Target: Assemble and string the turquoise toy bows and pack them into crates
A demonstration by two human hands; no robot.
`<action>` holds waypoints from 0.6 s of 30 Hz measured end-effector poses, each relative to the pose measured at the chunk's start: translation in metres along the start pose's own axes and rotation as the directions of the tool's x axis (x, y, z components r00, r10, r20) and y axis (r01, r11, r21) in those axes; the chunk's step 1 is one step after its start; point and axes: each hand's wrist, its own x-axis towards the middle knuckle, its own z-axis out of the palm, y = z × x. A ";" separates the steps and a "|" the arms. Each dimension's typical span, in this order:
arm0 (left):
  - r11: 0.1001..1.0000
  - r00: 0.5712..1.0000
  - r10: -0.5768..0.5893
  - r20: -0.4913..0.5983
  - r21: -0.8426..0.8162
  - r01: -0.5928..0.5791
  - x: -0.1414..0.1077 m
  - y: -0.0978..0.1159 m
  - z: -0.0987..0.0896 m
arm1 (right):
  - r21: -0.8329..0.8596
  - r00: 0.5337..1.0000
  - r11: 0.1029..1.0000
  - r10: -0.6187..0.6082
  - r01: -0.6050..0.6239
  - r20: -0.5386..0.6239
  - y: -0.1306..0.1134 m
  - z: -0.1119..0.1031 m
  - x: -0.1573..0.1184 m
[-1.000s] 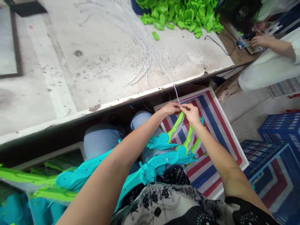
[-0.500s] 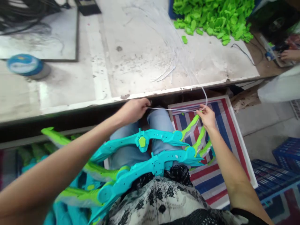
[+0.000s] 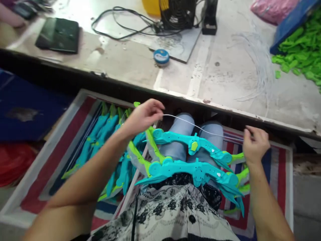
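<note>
My left hand (image 3: 151, 115) is closed, its thumb and fingers pinching one end of a thin white string (image 3: 185, 119). The string runs in a slack curve across my knees to my right hand (image 3: 255, 144), whose fingers are curled closed on it. Just below my right hand are the lime-green tips of two turquoise toy bows. The upper bow (image 3: 173, 136) lies across my thighs, with a green piece (image 3: 194, 146) at its middle. The lower bow (image 3: 179, 166) rests against my lap. My left wrist passes above the bows' left green limbs.
Several more toy bows (image 3: 100, 129) lie in a striped, white-rimmed tray (image 3: 37, 197) on the left; another striped tray (image 3: 283, 174) is on the right. The worktable (image 3: 130, 63) holds loose white strings (image 3: 262, 67), a round tin (image 3: 161, 57) and green pieces (image 3: 298, 50).
The view has swung left, bringing the left tray into sight. The string between my hands has gone from taut to slack, and my right hand no longer has the thick looped strand above it.
</note>
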 end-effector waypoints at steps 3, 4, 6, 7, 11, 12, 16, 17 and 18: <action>0.988 0.996 0.024 0.086 -0.153 -0.011 -0.001 -0.008 0.020 | 0.386 0.903 0.897 -0.334 0.216 0.271 -0.111 0.038 0.004; 0.982 0.994 0.040 0.105 -0.189 -0.020 0.000 -0.011 0.023 | 0.494 0.858 0.844 -0.401 0.211 0.320 -0.141 0.053 0.002; 0.969 0.993 0.060 0.105 -0.243 -0.033 0.002 -0.015 0.023 | 0.633 0.813 0.764 -0.446 0.128 0.374 -0.185 0.082 -0.002; 0.965 0.994 0.063 0.093 -0.259 -0.037 0.003 -0.016 0.021 | 0.669 0.812 0.740 -0.431 0.068 0.394 -0.198 0.093 -0.004; 0.973 0.993 0.074 0.093 -0.227 -0.052 0.003 -0.023 0.009 | 0.692 0.823 0.708 -0.308 -0.137 0.478 -0.212 0.116 -0.010; 0.977 0.993 0.087 0.074 -0.199 -0.071 0.004 -0.026 0.005 | 0.681 0.819 0.717 -0.295 -0.152 0.493 -0.210 0.117 -0.010; 0.989 0.898 0.061 -0.437 -0.096 -0.114 0.022 -0.050 -0.027 | 0.631 0.802 0.763 -0.286 -0.141 0.524 -0.203 0.123 -0.005; 0.990 0.814 -0.011 -0.581 -0.123 -0.074 0.030 -0.057 -0.036 | 0.622 0.801 0.770 -0.278 -0.145 0.531 -0.202 0.126 -0.004; 0.981 0.741 -0.119 -0.661 -0.195 -0.016 0.039 -0.063 -0.045 | 0.613 0.800 0.774 -0.265 -0.157 0.539 -0.202 0.129 -0.002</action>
